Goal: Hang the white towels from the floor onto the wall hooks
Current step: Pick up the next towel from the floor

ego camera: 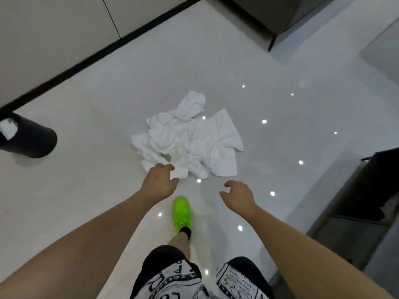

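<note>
1. While stooping over the glossy floor (86,180), starting at the far left: standing close to the black skirting (64,67), a black bin (32,139), mouth facing the camera and showing something white (7,128) inside. Too blurred to tell whether paper or a liner.
2. Reaching down and forward with the left hand (160,180), fingers curled over the near-left corner of the white towels (187,143) and thumb closing under it. Pinching that corner, most likely because a corner gives an edge to lift and later to loop over a hook.
3. Lying crumpled in one heap on the open floor mid-frame, touching only the left hand and well apart from the bin. Overlapping so much that counting the separate towels is not possible.
4. Planting a bright green shoe (182,212) just short of the heap, probably bracing the bend.
5. Hovering to the right with the right hand (239,195), fingers loosely curled and gripping nothing, near the heap's front edge yet not touching it. Probably waiting to gather a second edge.
6. Passing dark furniture (367,190) at the right edge, its contents hidden.
7. Judging progress: barely beginning, nothing hung, and no wall hooks showing anywhere in this view.
</note>
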`<state>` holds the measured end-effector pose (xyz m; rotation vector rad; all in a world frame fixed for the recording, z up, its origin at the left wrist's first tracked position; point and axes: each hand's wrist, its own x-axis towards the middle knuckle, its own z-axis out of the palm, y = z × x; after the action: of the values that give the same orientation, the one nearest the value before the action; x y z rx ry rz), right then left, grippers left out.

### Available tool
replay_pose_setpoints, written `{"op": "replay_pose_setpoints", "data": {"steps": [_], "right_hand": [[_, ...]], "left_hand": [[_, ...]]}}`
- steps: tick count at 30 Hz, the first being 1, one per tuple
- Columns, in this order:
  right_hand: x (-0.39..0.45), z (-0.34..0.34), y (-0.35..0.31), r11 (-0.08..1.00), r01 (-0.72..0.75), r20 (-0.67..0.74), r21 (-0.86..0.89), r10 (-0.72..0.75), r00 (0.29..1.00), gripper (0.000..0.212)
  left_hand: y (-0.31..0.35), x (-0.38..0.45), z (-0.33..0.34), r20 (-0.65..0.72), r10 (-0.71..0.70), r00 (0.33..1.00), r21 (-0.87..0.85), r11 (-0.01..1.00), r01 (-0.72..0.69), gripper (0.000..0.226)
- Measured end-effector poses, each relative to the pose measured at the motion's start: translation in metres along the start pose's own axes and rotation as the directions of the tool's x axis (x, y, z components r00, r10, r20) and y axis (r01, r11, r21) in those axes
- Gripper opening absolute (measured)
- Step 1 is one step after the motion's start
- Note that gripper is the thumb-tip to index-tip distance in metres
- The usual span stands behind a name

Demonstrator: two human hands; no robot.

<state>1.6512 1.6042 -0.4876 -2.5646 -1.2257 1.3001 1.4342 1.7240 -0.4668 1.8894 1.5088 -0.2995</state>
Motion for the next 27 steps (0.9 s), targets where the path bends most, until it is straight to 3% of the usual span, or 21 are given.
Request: {"op": "replay_pose_setpoints", "data": {"steps": [8,13,18,23,27], "right_hand": [[0.126,0.082,-0.037,0.99,-0.106,0.188,0.095,0.087,0.978,0.043],[0.238,0.165,-0.03,0.985,-0.145,0.308,0.091,0.111,0.945,0.038],[0.353,0.251,-0.008,0.965,-0.211,0.39,0.159,0.134,0.911,0.032],[0.423,0.314,0.003,0.787,-0.508,0.489,0.349,0.31,0.815,0.022],[0.46,0.344,0.005,0.667,-0.582,0.445,0.465,0.392,0.805,0.013]], "left_hand": [[-0.063,0.101,0.048,0.096,-0.21,0.973,-0.159,0.962,0.223,0.048],[-0.109,0.17,0.13,0.174,-0.324,0.93,-0.181,0.918,0.353,0.047],[-0.156,0.25,0.217,0.195,-0.341,0.92,-0.18,0.909,0.375,0.049],[-0.184,0.297,0.283,0.227,-0.386,0.894,-0.213,0.876,0.432,0.046],[-0.197,0.312,0.316,0.252,-0.403,0.88,-0.234,0.857,0.46,0.046]]}}
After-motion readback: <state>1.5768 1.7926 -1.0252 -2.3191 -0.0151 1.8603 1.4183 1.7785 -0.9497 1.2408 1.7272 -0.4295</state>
